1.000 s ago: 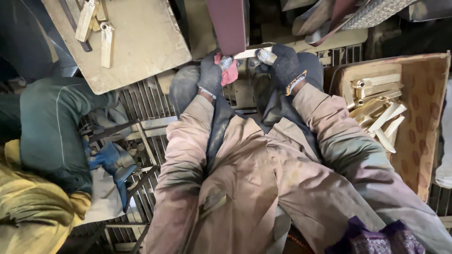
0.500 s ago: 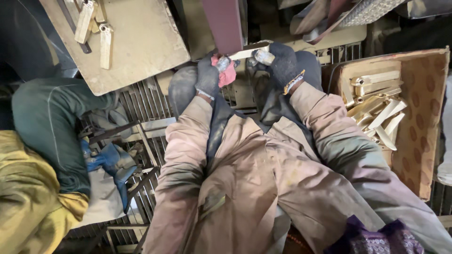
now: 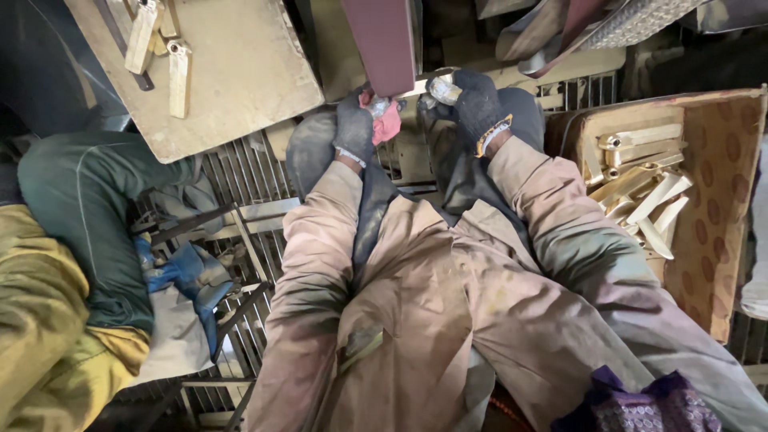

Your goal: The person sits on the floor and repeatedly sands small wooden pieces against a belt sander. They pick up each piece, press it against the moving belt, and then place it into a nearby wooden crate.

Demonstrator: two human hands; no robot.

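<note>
— While both gloved hands sit up at the dark red belt [image 3: 382, 40], what do they hold?
— The left hand [image 3: 354, 128] has its fingers closed on a pink cloth [image 3: 390, 124] and one end of a pale metal piece [image 3: 408, 92]; the right hand [image 3: 474, 104] grips the other end.
— Where does the piece lie?
— Between the hands, touching the belt's lower edge.
— And nearby?
— A box [image 3: 720, 200] of brass-coloured parts [image 3: 640, 192] on the right.

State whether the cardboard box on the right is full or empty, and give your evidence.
Partly full. The cardboard box holds a loose pile of brass-coloured metal pieces against one side; bare patterned lining shows beside them.
</note>
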